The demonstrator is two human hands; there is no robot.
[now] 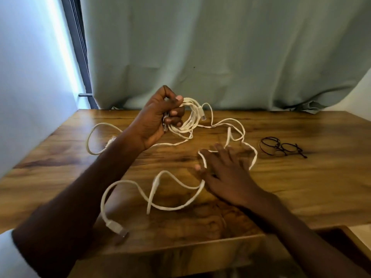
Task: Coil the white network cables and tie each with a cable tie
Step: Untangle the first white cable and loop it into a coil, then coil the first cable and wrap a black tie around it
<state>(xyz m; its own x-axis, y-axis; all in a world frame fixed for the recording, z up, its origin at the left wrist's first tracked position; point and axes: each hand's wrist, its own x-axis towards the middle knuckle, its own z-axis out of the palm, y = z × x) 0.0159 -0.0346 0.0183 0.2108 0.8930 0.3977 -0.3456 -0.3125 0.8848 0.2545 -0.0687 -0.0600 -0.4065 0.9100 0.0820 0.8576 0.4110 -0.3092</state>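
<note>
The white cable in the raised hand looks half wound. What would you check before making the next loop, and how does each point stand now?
1. Coil gripped in left hand: ok.
2. Right hand on the loose cable: cannot tell, blurred.
3. Loose cable free of knots: cannot tell; it snakes across the wooden table.
4. Black cable ties within reach on the right: ok.
5. Far plug lying free near the front edge: ok.
6. Coil tied: not ok, not yet.

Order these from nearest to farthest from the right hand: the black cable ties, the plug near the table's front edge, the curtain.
1. Black cable ties, to the right of the right hand.
2. Plug, front left.
3. Curtain, behind the table.
</note>
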